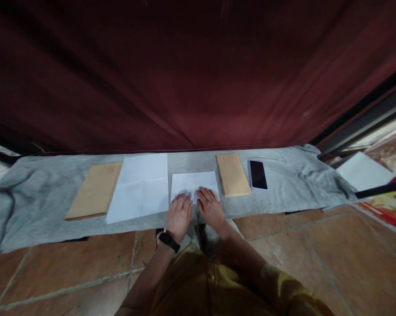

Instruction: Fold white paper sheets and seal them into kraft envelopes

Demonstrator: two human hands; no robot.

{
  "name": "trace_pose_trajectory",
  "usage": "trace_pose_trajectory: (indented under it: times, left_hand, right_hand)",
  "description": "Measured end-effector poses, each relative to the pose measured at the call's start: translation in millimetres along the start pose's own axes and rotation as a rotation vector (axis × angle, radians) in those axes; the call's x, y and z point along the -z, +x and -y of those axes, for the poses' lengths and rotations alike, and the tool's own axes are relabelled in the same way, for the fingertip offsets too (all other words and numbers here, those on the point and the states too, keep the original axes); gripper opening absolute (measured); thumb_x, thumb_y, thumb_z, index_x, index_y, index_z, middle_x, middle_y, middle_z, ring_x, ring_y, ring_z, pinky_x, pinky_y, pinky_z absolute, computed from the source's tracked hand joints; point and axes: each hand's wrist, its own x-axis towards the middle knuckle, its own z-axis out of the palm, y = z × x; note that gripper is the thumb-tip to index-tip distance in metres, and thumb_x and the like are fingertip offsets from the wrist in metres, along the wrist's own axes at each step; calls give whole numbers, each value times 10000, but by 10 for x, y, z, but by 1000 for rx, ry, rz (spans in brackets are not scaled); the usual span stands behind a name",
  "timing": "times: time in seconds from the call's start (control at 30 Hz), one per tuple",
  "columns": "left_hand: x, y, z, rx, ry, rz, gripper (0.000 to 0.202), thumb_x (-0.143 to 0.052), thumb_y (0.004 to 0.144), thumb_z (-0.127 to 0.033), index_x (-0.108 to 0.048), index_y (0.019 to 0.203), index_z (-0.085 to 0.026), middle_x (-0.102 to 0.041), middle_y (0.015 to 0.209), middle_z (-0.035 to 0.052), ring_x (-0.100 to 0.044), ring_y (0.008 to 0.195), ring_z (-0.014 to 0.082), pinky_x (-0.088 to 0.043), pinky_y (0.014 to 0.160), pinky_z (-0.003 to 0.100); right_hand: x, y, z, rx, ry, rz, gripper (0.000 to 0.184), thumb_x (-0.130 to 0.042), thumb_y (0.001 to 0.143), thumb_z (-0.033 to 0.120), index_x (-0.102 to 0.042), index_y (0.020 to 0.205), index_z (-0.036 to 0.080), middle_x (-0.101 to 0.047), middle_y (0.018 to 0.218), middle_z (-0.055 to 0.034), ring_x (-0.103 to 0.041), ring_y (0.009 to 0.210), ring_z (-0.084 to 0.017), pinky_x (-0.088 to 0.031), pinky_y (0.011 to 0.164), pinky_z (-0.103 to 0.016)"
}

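My left hand (179, 216) and my right hand (210, 206) lie flat, fingers stretched out, on the near edge of a folded white sheet of paper (194, 181) on a grey cloth (36, 197). A black watch sits on my left wrist. To the left of the folded sheet lies a larger unfolded white sheet (139, 186), and beyond it a brown envelope (95, 190). To the right of the folded sheet lies a second brown envelope (232, 174).
A black phone (257, 174) lies face up right of the second envelope. The grey cloth is spread on a brown tiled floor (316, 250). A dark red curtain (185, 74) hangs behind. More white paper (362, 171) and a colourful sheet (387, 208) lie at the far right.
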Motion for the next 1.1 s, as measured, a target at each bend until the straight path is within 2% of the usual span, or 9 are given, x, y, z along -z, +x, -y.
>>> trace_pose_trajectory:
  times: [0.07,0.17,0.23,0.5,0.8,0.93,1.1]
  left_hand:
    - [-142,20,-73,-95,-47,-3,464,-352,1019,-331,-549,1397,-149,-544,1479,145,-474,1391,284,-394,1149,466]
    - [-289,39,-105,-126,-60,30,520,-307,1029,-346,-489,1461,-122,-486,1534,149,-404,1456,277,-333,1203,484]
    - [-324,23,-75,-141,-52,50,540,-305,1031,-372,-462,1487,-128,-439,1569,139,-367,1480,271,-299,1225,487]
    - [-278,-92,89,-179,-10,72,601,-367,1020,-445,-375,1545,-152,-346,1617,121,-284,1517,252,-234,1251,479]
    - [-269,-100,87,-181,16,65,593,-379,1020,-446,-367,1552,-184,-335,1620,110,-291,1515,251,-204,1253,493]
    - [-288,-104,75,-180,47,37,587,-379,1018,-438,-370,1551,-192,-334,1622,99,-292,1514,250,-210,1251,494]
    - [-323,-119,95,-188,65,25,583,-381,1003,-332,-336,1566,-189,-309,1632,85,-258,1526,241,-186,1259,499]
  right_hand:
    - [17,0,-37,24,-5,22,439,-480,971,164,-561,1403,154,-519,1507,-116,-432,1421,-221,-334,1215,-450]
    - [54,-12,-92,58,-20,44,459,-476,960,141,-553,1412,152,-515,1510,-120,-437,1419,-223,-344,1210,-439]
    - [71,-26,-116,57,-27,38,451,-462,967,141,-558,1407,158,-520,1505,-118,-442,1416,-226,-355,1201,-439]
    - [96,-89,-158,-1,-23,-2,457,-433,965,93,-551,1406,122,-544,1478,-141,-450,1411,-224,-368,1196,-429]
    - [171,-268,-291,-56,-14,-29,496,-391,963,55,-512,1438,129,-535,1488,-136,-439,1424,-218,-372,1190,-440]
    - [178,-288,-167,-39,12,-90,450,-390,1001,129,-519,1432,129,-531,1490,-142,-422,1438,-234,-342,1204,-488]
    - [136,-298,125,108,47,-1,427,-430,1039,274,-535,1424,122,-540,1490,-118,-443,1422,-229,-319,1227,-454]
